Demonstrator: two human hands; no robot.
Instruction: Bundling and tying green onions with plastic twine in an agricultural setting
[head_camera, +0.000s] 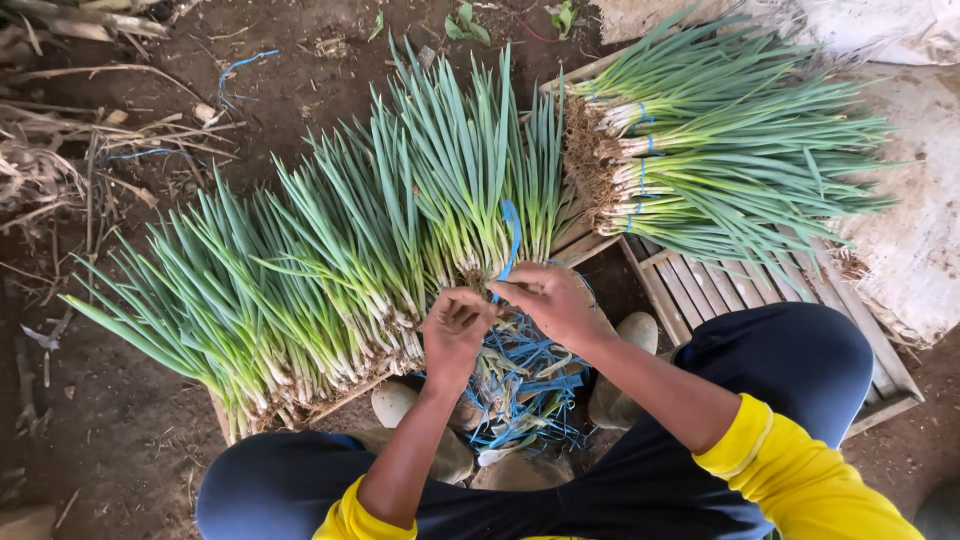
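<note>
Fingers of the right hand (555, 300) pinch a blue tie strip (511, 240) that rises over the green onions (330, 250). Those of the left hand (455, 330) are curled closed around the roots of a bunch just beside it. Loose blue strips (530, 375) lie heaped below both hands. Tied bundles (700, 150) rest on a wooden slatted crate (700, 285) to the right.

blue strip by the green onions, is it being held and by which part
Yes. The right hand pinches the blue strip near its lower end, at the bunch's root end; the left hand meets it there, its grip hidden.
</note>
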